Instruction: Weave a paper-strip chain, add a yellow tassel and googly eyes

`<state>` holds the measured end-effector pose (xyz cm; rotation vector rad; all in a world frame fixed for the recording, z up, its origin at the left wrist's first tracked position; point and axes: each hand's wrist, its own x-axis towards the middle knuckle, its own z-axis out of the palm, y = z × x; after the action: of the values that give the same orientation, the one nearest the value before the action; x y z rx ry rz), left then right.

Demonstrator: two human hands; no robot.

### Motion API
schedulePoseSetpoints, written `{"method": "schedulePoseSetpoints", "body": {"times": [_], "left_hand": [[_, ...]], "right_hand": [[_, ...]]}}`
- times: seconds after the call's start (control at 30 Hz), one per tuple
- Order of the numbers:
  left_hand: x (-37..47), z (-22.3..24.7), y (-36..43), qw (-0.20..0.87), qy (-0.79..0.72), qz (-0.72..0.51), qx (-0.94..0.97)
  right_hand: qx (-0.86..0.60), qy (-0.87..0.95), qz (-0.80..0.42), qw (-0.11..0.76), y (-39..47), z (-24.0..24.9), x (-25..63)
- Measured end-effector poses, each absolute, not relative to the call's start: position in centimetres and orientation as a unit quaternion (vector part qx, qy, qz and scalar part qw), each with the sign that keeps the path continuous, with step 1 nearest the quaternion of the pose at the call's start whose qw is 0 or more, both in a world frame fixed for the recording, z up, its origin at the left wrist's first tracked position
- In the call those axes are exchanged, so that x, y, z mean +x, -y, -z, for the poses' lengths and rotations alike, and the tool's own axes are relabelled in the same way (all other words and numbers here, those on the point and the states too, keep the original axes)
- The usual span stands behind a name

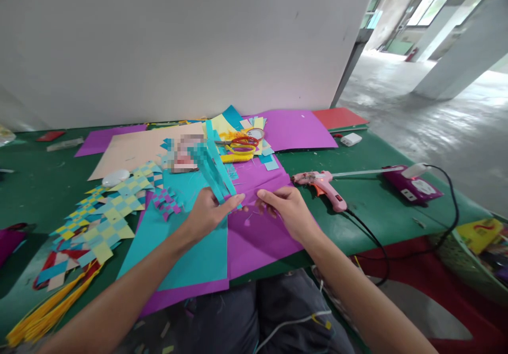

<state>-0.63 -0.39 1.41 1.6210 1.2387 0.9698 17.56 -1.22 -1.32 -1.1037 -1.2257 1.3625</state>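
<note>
Teal paper strips (216, 169), centre of frame, are pinched between the left hand's (208, 214) thumb and fingers. Right hand (289, 208), just beside: fingers curled, any grip undeterminable. Hot-glue gun (327, 184), right of centre, points its nozzle (297, 179) toward purple paper (260, 243). Risk: a snagged cord (360, 220) could drag the nozzle, smearing the sheet.

Craft workshop, glue gun (326, 182), purple card (299, 129), concrete pillar (456, 60)

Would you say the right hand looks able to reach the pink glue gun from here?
Probably yes: the pink glue gun lies on the green table near the right hand, with nothing visible blocking the way.
</note>
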Motion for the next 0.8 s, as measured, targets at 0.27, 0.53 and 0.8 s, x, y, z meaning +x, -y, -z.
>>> {"method": "schedulePoseSetpoints", "body": {"times": [0.27,0.53,0.8], "left_hand": [[-0.9,-1.0,0.2,0.375,-0.508,-0.347,0.693],[-0.4,-1.0,0.4,0.358,-0.494,-0.343,0.714],[-1.4,-1.0,0.0,0.306,-0.478,-0.36,0.74]], "right_hand": [[-0.447,0.464,-0.569,0.51,1.1,1.7,17.6],[-0.436,0.493,-0.564,0.5,1.6,1.6,17.2],[-0.45,0.453,-0.556,0.532,1.3,1.8,17.6]]}}
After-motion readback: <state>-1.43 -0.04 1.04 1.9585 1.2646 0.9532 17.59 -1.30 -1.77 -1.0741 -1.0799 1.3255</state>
